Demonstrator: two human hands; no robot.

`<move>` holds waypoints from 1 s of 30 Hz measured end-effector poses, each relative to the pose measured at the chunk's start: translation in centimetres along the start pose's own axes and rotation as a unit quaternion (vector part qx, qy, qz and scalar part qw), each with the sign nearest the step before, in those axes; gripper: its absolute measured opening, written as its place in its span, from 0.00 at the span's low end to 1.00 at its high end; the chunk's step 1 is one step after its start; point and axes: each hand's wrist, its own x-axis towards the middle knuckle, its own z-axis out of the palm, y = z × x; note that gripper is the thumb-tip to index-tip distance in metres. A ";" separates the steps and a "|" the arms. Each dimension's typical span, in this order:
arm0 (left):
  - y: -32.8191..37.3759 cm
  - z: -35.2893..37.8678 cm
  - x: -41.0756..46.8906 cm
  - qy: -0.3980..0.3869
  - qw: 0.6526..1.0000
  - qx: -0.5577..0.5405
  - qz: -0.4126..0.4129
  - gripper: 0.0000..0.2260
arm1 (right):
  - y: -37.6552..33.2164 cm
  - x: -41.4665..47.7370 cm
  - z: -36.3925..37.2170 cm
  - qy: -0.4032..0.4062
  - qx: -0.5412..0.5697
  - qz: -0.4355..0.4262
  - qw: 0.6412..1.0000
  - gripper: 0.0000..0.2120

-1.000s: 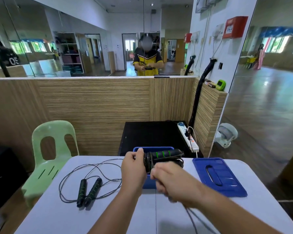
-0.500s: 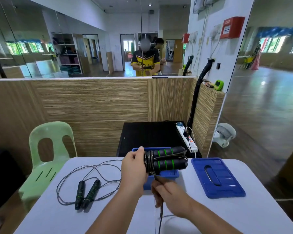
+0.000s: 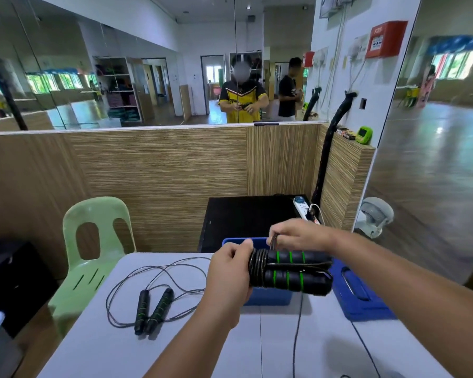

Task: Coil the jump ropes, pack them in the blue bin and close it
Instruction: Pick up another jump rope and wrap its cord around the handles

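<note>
Left hand clamped round black foam, green-ringed jump-rope handles; right hand pinches thin black cord just above the left fingers, apparently over blue plastic bin.

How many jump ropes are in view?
2. The left hand and right hand hold one rope by the blue bin; the other rope lies loose on the table, left. The bin may hide more.

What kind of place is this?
Probably a dance or fitness studio: wall-wide mirrors, a big open polished floor on the right, and a jump rope lying on the table.
</note>
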 end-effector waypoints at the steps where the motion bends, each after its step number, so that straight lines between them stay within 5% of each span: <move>1: -0.1 -0.1 0.1 -0.001 1.000 0.004 0.006 0.17 | -1.7 -1.0 -1.1 -0.013 -0.036 -0.010 0.999 0.09; 6: -0.7 -0.4 0.8 0.028 0.998 0.046 0.022 0.17 | -4.6 -1.5 -4.7 -0.021 -0.157 -0.030 0.987 0.11; 11: -1.3 -0.3 1.5 0.046 0.996 0.073 0.036 0.16 | -6.6 -2.5 -4.5 0.003 -0.161 0.000 0.987 0.18; 19: -2.0 -0.2 2.1 0.095 0.990 0.093 0.044 0.16 | -7.5 -6.9 1.3 0.030 0.116 0.036 0.992 0.15; 25: -2.4 -0.1 2.8 0.125 0.986 0.098 0.054 0.16 | -7.1 -8.6 6.6 0.064 0.258 0.042 0.963 0.09; 30: -2.2 0.0 2.5 0.136 0.987 0.066 0.047 0.20 | -5.9 -9.4 11.2 0.045 0.292 0.051 0.954 0.14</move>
